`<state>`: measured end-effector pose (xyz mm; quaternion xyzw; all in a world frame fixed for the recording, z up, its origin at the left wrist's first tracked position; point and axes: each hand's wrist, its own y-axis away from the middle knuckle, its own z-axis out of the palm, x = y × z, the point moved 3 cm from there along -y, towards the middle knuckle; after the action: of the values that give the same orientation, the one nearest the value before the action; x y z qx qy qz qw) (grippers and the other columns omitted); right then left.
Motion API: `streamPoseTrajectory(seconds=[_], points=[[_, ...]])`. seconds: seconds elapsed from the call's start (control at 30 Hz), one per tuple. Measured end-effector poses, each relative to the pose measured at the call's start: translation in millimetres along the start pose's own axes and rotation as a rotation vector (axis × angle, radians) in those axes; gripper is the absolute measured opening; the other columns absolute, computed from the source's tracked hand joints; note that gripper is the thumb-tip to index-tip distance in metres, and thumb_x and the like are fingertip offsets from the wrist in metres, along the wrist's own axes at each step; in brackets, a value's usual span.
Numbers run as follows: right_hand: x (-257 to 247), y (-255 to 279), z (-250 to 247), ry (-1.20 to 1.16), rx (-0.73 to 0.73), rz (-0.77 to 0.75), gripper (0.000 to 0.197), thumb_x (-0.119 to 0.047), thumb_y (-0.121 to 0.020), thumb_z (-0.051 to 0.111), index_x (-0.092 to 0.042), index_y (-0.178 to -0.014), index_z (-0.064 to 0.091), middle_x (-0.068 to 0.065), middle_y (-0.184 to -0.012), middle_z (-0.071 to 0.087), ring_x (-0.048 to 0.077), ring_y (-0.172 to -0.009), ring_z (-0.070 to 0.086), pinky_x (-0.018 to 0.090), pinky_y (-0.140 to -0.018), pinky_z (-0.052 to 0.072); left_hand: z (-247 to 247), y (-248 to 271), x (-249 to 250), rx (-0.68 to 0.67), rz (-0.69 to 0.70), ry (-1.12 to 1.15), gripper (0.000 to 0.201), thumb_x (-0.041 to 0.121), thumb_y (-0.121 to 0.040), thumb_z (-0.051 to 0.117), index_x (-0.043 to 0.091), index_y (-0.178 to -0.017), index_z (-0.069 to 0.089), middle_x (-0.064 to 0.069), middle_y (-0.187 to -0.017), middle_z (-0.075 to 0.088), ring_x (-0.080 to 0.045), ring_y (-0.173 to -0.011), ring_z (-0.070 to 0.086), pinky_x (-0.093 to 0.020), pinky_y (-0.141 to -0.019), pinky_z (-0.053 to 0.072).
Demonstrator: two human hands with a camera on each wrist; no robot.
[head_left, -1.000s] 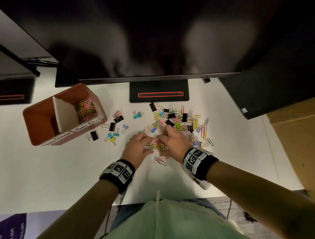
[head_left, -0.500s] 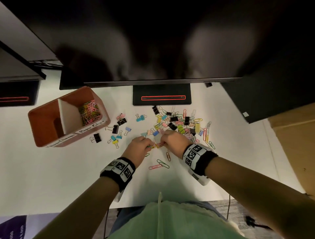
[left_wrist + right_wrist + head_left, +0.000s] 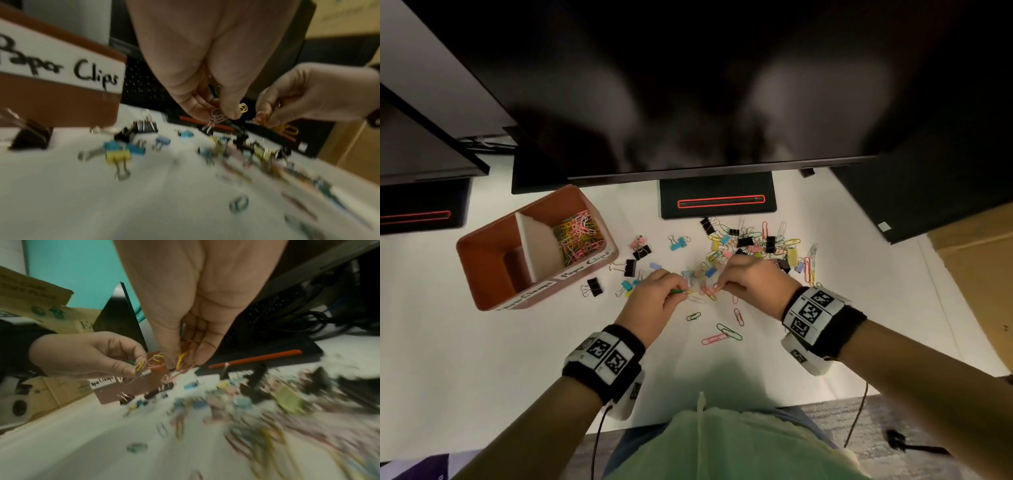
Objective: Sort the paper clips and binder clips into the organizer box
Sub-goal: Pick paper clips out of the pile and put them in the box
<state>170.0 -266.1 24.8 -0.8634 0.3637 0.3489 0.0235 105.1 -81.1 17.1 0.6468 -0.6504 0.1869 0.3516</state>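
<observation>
A brown organizer box (image 3: 482, 274) stands at the left of the white desk; its right compartment holds coloured paper clips (image 3: 578, 236), the left one looks bare. A mixed pile of paper clips and binder clips (image 3: 753, 245) lies under the monitor. My left hand (image 3: 657, 301) pinches a small bunch of paper clips (image 3: 218, 113), green, yellow and pink. My right hand (image 3: 750, 281) pinches another bunch (image 3: 180, 360), yellow and orange. Both hands hover just above the desk, close together, near the pile's front edge.
Black and coloured binder clips (image 3: 630, 267) lie scattered between box and hands. Loose paper clips (image 3: 726, 334) lie in front of the hands. A monitor base (image 3: 717, 198) with a red stripe sits behind the pile. A cardboard box (image 3: 976, 284) stands at the right.
Both hands have lifted off the desk with paper clips pinched in them. Several paper clips that lay under the hands now show on the desk.
</observation>
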Motion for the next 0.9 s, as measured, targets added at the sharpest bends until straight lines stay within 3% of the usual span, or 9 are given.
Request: streamPoseTrajectory(seconds=[0.13, 0.23, 0.3, 0.4, 0.5, 0.6, 0.73, 0.83, 0.9], points=[[-49.9, -34.5, -18.3, -0.046, 0.083, -0.116, 0.011, -0.015, -0.085, 0.064, -0.017, -0.093, 0.072, 0.003, -0.090, 0.063, 0.018, -0.079, 0.063, 0.026, -0.077, 0.052, -72.1, 11.1, -3.8, 0.194, 0.000, 0.088, 0.008, 0.009, -0.082, 0.065, 0.015, -0.087, 0.063, 0.000, -0.087, 0.059, -0.011, -0.076, 0.060, -0.018, -0.072, 0.049], [-98.8, -82.6, -27.3, -0.045, 0.129, -0.201, 0.012, -0.012, -0.084, 0.064, -0.010, -0.093, 0.072, 0.007, -0.091, 0.063, 0.022, -0.083, 0.062, 0.029, -0.078, 0.051, -126.8, 10.4, -31.6, 0.297, -0.108, 0.069, 0.007, 0.013, -0.083, 0.064, 0.017, -0.089, 0.062, -0.002, -0.090, 0.063, -0.015, -0.082, 0.061, -0.029, -0.075, 0.052], [-128.2, -118.5, -27.0, -0.052, 0.152, -0.220, 0.013, -0.011, -0.085, 0.062, -0.010, -0.094, 0.071, 0.009, -0.094, 0.062, 0.022, -0.087, 0.061, 0.032, -0.081, 0.050, -152.2, 5.1, -50.9, 0.343, -0.193, 0.024, 0.009, 0.014, -0.083, 0.065, 0.019, -0.090, 0.062, -0.002, -0.089, 0.064, -0.014, -0.080, 0.060, -0.029, -0.075, 0.051], [-154.0, -169.2, -11.3, -0.017, 0.121, -0.153, 0.017, -0.011, -0.086, 0.060, -0.009, -0.100, 0.069, 0.011, -0.104, 0.061, 0.024, -0.097, 0.058, 0.032, -0.086, 0.045, -166.8, -6.5, -76.9, 0.327, -0.349, -0.015, 0.010, 0.016, -0.082, 0.067, 0.017, -0.091, 0.064, 0.001, -0.087, 0.065, -0.008, -0.077, 0.057, -0.021, -0.076, 0.045], [-158.2, -195.9, 8.4, 0.061, 0.005, -0.065, 0.027, -0.014, -0.087, 0.059, -0.011, -0.114, 0.062, 0.010, -0.119, 0.058, 0.025, -0.109, 0.055, 0.031, -0.094, 0.042, -167.7, -7.6, -93.1, 0.236, -0.404, 0.010, 0.029, 0.013, -0.082, 0.066, 0.009, -0.111, 0.061, -0.006, -0.107, 0.066, -0.012, -0.092, 0.058, -0.021, -0.087, 0.043], [-151.3, -189.8, 9.4, 0.008, -0.002, -0.069, 0.033, -0.016, -0.088, 0.060, -0.012, -0.121, 0.058, 0.009, -0.123, 0.058, 0.023, -0.107, 0.058, 0.032, -0.097, 0.045, -171.2, 1.5, -87.8, 0.243, -0.310, -0.065, 0.034, 0.013, -0.085, 0.062, 0.010, -0.119, 0.058, -0.007, -0.115, 0.063, -0.015, -0.103, 0.058, -0.024, -0.094, 0.041], [-125.8, -154.8, -6.9, -0.081, 0.109, -0.132, 0.029, -0.015, -0.090, 0.057, -0.013, -0.118, 0.060, 0.006, -0.118, 0.061, 0.018, -0.100, 0.062, 0.033, -0.093, 0.051, -158.1, 21.4, -61.8, 0.284, -0.103, 0.014, 0.025, 0.017, -0.085, 0.062, 0.018, -0.111, 0.062, 0.003, -0.105, 0.061, -0.007, -0.091, 0.060, -0.022, -0.086, 0.049], [-101.8, -122.3, -18.8, -0.125, 0.139, -0.123, 0.027, -0.014, -0.090, 0.058, -0.014, -0.117, 0.061, 0.004, -0.116, 0.060, 0.010, -0.095, 0.064, 0.027, -0.087, 0.055, -125.1, 29.6, -50.9, 0.184, -0.023, 0.044, 0.021, 0.018, -0.086, 0.060, 0.019, -0.107, 0.063, 0.005, -0.099, 0.058, -0.005, -0.085, 0.058, -0.020, -0.076, 0.051], [-84.6, -100.4, -23.6, -0.120, 0.159, -0.081, 0.025, -0.017, -0.089, 0.060, -0.016, -0.114, 0.062, 0.002, -0.112, 0.062, 0.007, -0.090, 0.063, 0.026, -0.084, 0.055, -97.2, 28.8, -50.4, 0.079, -0.016, 0.019, 0.027, 0.021, -0.086, 0.060, 0.019, -0.112, 0.060, 0.002, -0.110, 0.055, -0.010, -0.096, 0.057, -0.030, -0.086, 0.052]])
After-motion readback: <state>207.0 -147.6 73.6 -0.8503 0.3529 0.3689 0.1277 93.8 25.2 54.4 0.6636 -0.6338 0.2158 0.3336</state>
